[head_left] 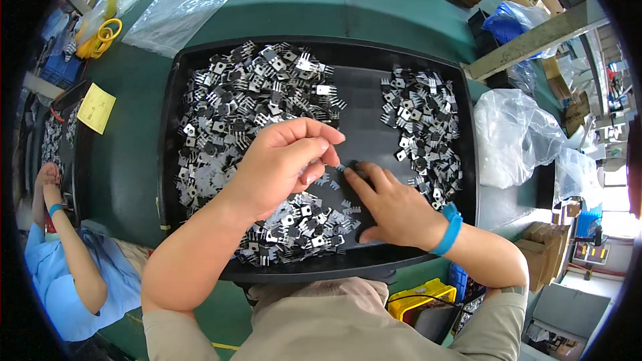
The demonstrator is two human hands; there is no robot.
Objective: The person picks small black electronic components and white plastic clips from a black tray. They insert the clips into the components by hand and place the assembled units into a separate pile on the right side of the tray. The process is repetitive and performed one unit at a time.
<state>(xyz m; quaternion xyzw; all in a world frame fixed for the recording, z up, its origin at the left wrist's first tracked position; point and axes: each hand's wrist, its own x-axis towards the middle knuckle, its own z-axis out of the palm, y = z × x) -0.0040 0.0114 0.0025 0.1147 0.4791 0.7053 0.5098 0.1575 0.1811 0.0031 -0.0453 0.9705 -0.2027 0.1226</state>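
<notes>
Heaps of small black three-legged transistors (227,87) with silvery metal tabs fill the left part of a black tray (364,100). A smaller pile of the same transistors (424,117) lies along its right side. My left hand (284,164) hovers over the middle of the tray, its fingers curled and the thumb close to the index finger; whatever may be between them is hidden. My right hand (398,210), with a blue wrist band (449,230), rests palm down on the tray floor, fingers stretched. Its fingertips are beside a few loose grey pieces (334,184).
The tray stands on a green table (294,0). Clear plastic bags (190,3) lie behind it, and another bag (511,137) sits to the right beside a metal post (535,37). At left are a yellow note (96,108) and a co-worker in blue (83,274).
</notes>
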